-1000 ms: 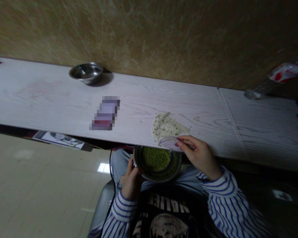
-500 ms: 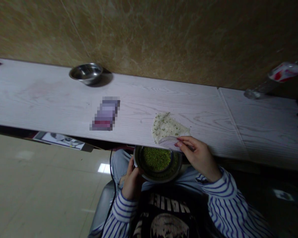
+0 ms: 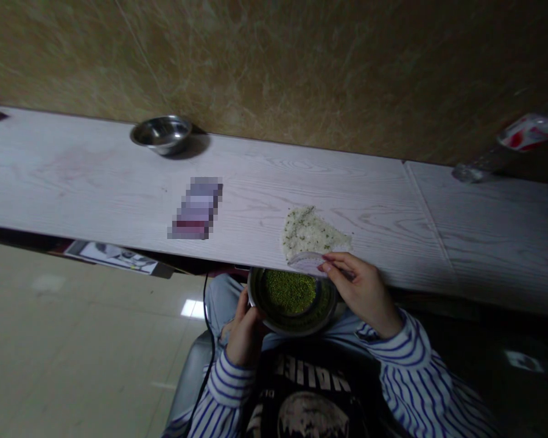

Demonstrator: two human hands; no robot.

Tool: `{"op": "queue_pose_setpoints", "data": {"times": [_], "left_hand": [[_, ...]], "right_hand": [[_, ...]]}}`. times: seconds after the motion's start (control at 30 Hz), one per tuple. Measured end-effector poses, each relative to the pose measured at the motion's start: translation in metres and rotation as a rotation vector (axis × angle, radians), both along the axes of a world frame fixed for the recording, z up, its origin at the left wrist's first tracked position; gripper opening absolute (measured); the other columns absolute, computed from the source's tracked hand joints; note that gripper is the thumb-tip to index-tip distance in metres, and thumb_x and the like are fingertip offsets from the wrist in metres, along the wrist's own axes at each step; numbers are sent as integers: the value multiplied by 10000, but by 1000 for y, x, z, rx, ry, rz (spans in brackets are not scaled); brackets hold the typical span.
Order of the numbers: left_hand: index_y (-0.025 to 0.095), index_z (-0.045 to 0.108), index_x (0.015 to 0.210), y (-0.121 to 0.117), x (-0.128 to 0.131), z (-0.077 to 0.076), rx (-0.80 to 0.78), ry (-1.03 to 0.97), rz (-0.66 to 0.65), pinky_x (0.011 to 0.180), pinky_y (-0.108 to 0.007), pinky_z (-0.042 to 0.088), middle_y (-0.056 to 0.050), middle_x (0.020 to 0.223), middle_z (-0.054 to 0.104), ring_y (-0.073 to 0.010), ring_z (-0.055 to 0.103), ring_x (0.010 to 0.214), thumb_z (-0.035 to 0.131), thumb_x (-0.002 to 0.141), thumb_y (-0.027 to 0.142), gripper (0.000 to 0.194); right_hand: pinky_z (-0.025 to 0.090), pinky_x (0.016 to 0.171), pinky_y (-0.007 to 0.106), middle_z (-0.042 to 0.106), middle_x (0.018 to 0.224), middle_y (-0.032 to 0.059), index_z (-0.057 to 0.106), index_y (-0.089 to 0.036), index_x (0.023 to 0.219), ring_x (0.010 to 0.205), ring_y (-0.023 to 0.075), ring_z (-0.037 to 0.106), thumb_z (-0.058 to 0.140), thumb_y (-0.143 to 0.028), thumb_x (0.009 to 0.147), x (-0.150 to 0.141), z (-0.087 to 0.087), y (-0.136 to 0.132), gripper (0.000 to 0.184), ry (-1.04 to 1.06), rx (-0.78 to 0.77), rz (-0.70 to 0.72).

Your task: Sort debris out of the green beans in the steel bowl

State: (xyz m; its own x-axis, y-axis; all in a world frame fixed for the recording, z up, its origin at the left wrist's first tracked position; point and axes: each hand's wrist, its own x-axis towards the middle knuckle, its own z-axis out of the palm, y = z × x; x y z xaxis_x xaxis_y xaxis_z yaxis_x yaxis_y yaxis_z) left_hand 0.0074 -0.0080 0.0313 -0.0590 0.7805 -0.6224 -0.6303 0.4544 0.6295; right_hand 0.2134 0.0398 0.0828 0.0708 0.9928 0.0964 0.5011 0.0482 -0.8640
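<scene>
**Rice-like pile (image 3: pixel 317 230) by the edge, steel bowl (image 3: pixel 296 326) below**

My left hand (image 3: pixel 245 336) grips the left rim of the steel bowl, apparently to steady it over my lap, close under the front edge of the surface (image 3: pixel 251 207). Green beans (image 3: pixel 290 291), perhaps mung, lie inside. My right hand (image 3: pixel 360 286) pinches a translucent plastic piece (image 3: pixel 304 261) between thumb and fingers at the near side of the white, green-flecked rice-like pile; its curve faces the grains, presumably so a broad edge can meet them. It hides the pile's near margin. The lower fingers of my left hand are out of sight, the bowl's far rim is partly covered, and a pixelated rectangle (image 3: pixel 195 208) can't be made out.
</scene>
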Motion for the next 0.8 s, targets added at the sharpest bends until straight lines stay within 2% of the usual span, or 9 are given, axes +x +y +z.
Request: {"op": "queue_pose_setpoints", "data": {"times": [0.23, 0.57, 0.8], "left_hand": [[230, 544, 1260, 1, 0, 1, 0, 20, -14, 711, -334, 533, -34, 1005, 663, -182, 595, 778, 628, 603, 149, 667], [244, 550, 1269, 0, -2, 1, -9, 26, -2, 697, -329, 539, -22, 967, 660, -176, 583, 757, 626, 600, 138, 682], [241, 554, 1280, 0, -1, 0, -6, 24, 14, 695, -321, 537, -44, 1046, 673, -186, 591, 787, 629, 593, 139, 699]], "right_hand": [[584, 788, 357, 776, 946, 94, 702, -186, 985, 875, 230, 743, 624, -337, 867, 5, -3, 1, 208, -26, 15, -32], [588, 778, 363, 775, 924, 91, 704, -187, 990, 858, 234, 746, 620, -349, 864, -2, -4, 3, 221, -2, -2, -28], [594, 790, 370, 777, 952, 96, 696, -190, 1011, 872, 234, 746, 624, -339, 867, -1, -7, 4, 220, 19, 4, -32]]}}
